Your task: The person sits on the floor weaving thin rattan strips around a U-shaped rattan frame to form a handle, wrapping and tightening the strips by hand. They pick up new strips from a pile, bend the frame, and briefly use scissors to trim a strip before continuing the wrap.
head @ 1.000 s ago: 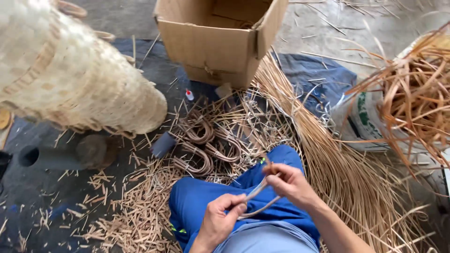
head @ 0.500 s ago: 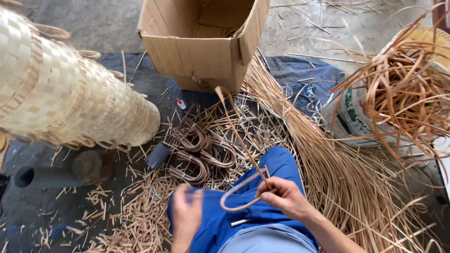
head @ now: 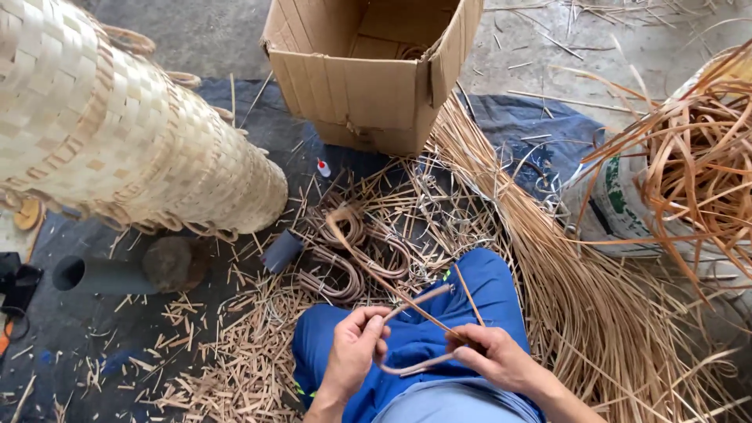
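Both hands closed on a bent brown rattan loop [head: 415, 364] — left hand [head: 354, 345] pinching its upper end, right hand [head: 489, 356] gripping the lower curve — its long axis running left-right between them.

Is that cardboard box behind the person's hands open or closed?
Open. The cardboard box has its top flaps spread apart, so its inside walls show. Something dark lies inside, too hidden to identify.

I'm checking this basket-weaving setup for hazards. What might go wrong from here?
The bent cane loop, gripped by the left hand and right hand, may spring back or snap. The thin strip sticking out beyond it could whip upward. Cane scraps on the floor might cause slipping.
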